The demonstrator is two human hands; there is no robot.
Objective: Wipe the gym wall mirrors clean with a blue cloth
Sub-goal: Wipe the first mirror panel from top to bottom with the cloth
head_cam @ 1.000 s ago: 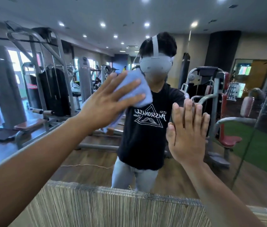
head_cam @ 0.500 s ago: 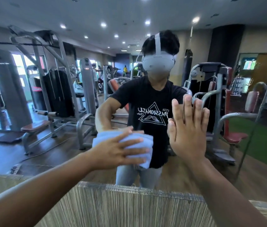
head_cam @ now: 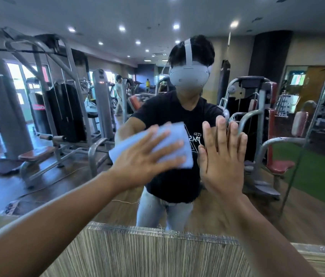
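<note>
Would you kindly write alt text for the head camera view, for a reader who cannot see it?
A person's left hand presses a folded blue cloth flat against a gym wall mirror, while the right hand lies open on the glass beside it. The mirror reflects the person and weight machines.

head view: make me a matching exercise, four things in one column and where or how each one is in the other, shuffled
Things:
1. blue cloth
2. left hand
3. right hand
4. wood-grain panel

States:
a. flat on the bare mirror, fingers pointing up
b. below the mirror's lower edge
c. pressed against the mirror under a hand
d. fingers spread over the cloth

Pairs: 1-c, 2-d, 3-a, 4-b
</note>
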